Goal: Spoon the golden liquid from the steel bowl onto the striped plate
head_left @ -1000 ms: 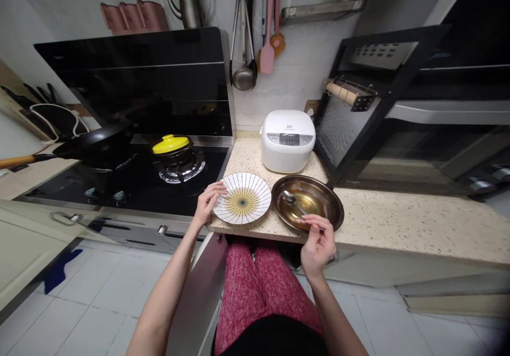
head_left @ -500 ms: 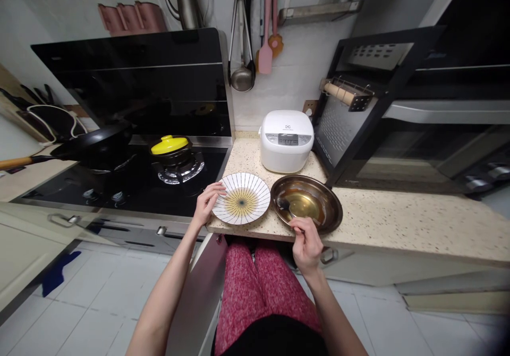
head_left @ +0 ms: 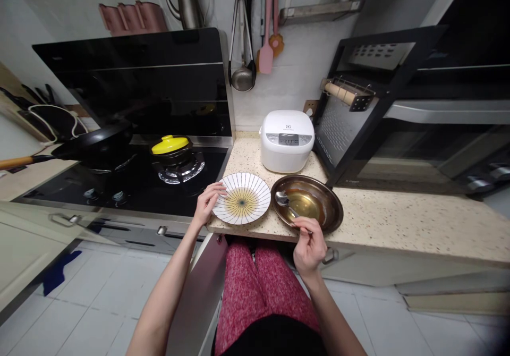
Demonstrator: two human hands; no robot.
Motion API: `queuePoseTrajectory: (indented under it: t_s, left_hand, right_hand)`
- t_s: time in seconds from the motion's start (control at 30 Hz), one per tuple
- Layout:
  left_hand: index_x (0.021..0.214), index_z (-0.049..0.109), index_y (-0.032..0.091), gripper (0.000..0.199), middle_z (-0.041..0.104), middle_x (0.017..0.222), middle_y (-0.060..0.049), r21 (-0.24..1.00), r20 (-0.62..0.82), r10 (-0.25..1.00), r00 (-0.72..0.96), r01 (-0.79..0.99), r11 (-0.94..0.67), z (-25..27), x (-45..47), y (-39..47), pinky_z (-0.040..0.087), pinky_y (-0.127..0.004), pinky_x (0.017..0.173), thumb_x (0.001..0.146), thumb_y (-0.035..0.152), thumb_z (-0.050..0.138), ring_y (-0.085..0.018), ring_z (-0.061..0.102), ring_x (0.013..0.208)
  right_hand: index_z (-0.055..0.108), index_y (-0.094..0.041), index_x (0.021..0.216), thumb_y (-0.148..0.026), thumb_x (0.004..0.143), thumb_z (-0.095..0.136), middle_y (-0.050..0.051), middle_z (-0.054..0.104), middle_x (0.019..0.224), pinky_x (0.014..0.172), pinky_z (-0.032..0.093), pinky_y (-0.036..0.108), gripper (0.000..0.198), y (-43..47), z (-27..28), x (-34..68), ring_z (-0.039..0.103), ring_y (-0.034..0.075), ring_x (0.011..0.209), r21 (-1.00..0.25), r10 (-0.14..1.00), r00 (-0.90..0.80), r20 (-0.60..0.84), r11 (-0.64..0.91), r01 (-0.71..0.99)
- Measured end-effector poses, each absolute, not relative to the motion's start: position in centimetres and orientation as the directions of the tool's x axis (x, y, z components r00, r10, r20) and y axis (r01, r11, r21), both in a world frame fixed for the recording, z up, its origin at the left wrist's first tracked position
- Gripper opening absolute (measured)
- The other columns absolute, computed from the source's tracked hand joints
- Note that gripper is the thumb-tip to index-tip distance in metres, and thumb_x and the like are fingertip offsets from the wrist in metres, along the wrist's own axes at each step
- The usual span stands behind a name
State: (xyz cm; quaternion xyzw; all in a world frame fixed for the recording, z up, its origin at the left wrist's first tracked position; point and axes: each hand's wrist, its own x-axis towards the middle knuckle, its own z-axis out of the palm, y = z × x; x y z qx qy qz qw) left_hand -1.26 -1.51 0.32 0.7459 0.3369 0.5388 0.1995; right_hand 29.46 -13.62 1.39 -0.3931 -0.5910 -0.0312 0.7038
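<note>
My left hand grips the left rim of a white plate with dark radiating lines. Yellowish liquid lies in the middle of this plate. My right hand is closed round the handle of a metal spoon. The spoon's head is over the left inside of a wide brown metal bowl, its shiny hollow facing up. A pool of yellowish liquid covers the bottom of this bowl. Plate and bowl stand side by side near the counter's front edge.
Behind the bowl stands a white rice cooker. To the left, a pot with a yellow lid and a black wok sit on the hob. A dark rack rises at the right. Below the counter a cabinet door hangs open.
The spoon's head has turned and risen a little, from looking dark to showing its shiny hollow. My right hand has shifted slightly right. My left hand and the plate have not moved.
</note>
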Motion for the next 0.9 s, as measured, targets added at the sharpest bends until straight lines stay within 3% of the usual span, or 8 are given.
queuePoseTrajectory:
  t_s: [0.13, 0.27, 0.53, 0.9]
  left_hand:
    - [0.098, 0.081, 0.019, 0.036, 0.078, 0.113, -0.014, 0.662, 0.666, 0.72, 0.195, 0.289, -0.691, 0.3, -1.3, -1.5, 0.047, -0.057, 0.111, 0.104, 0.041, 0.052, -0.033, 0.063, 0.128]
    - [0.098, 0.081, 0.02, 0.037, 0.078, 0.112, -0.014, 0.662, 0.666, 0.72, 0.193, 0.291, -0.691, 0.2, -1.3, -1.4, 0.047, -0.057, 0.111, 0.103, 0.042, 0.052, -0.033, 0.063, 0.128]
    - [0.097, 0.081, 0.02, 0.038, 0.078, 0.112, -0.014, 0.668, 0.664, 0.725, 0.184, 0.29, -0.685, 0.1, -1.3, -1.4, 0.047, -0.057, 0.111, 0.103, 0.043, 0.052, -0.034, 0.063, 0.128]
    - [0.099, 0.081, 0.02, 0.035, 0.078, 0.113, -0.013, 0.662, 0.669, 0.718, 0.194, 0.284, -0.693, 0.0, -1.3, -1.3, 0.047, -0.057, 0.112, 0.104, 0.04, 0.052, -0.033, 0.063, 0.128]
  right_hand:
    - [0.064, -0.022, 0.096, -0.017, 0.104, 0.048, 0.005, 0.071, 0.091, 0.081, 0.057, 0.039, 0.019, -13.9, 1.3, 28.0, 0.069, 0.02, 0.086, -0.601, 0.452, 0.414, 0.79, 0.703, 0.38]
    - [0.064, -0.023, 0.095, -0.018, 0.105, 0.046, 0.004, 0.071, 0.091, 0.081, 0.057, 0.037, 0.021, -13.9, 1.3, 26.3, 0.069, 0.019, 0.086, -0.668, 0.56, 0.378, 0.737, 0.689, 0.282]
    - [0.063, -0.023, 0.092, -0.017, 0.106, 0.044, 0.003, 0.071, 0.087, 0.076, 0.056, 0.032, 0.024, -13.0, 1.1, 23.9, 0.07, 0.018, 0.084, -0.654, 0.609, 0.239, 0.757, 0.695, 0.3]
    - [0.062, -0.023, 0.091, -0.019, 0.106, 0.044, 0.003, 0.07, 0.085, 0.075, 0.056, 0.032, 0.024, -12.3, 0.1, 23.4, 0.069, 0.018, 0.083, -0.68, 0.643, 0.225, 0.732, 0.672, 0.294]
